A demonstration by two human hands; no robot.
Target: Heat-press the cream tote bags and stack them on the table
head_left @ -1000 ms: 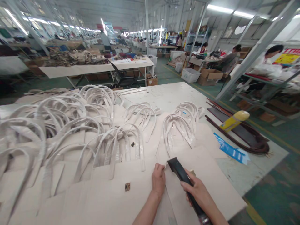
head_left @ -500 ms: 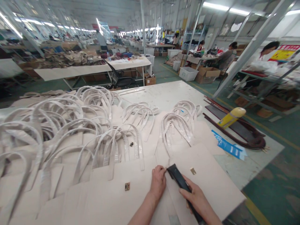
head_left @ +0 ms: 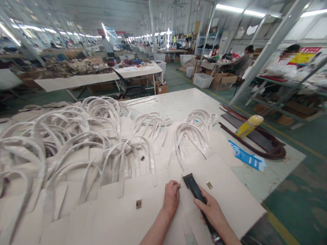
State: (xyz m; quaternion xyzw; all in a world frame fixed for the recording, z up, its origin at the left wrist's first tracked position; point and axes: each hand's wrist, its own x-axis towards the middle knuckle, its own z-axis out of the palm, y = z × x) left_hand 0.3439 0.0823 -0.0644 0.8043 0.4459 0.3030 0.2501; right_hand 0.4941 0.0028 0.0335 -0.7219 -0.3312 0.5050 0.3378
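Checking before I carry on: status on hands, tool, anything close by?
Right hand gripping black handheld tool. Left hand curled on pale panels, left of tool. Gold-coloured plate beside right hand; strap loops beyond tool.

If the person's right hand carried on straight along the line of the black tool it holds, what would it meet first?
Leading with the black tool, the right hand would probably meet the near end of the looped pale straps first, though depth is hard to judge.
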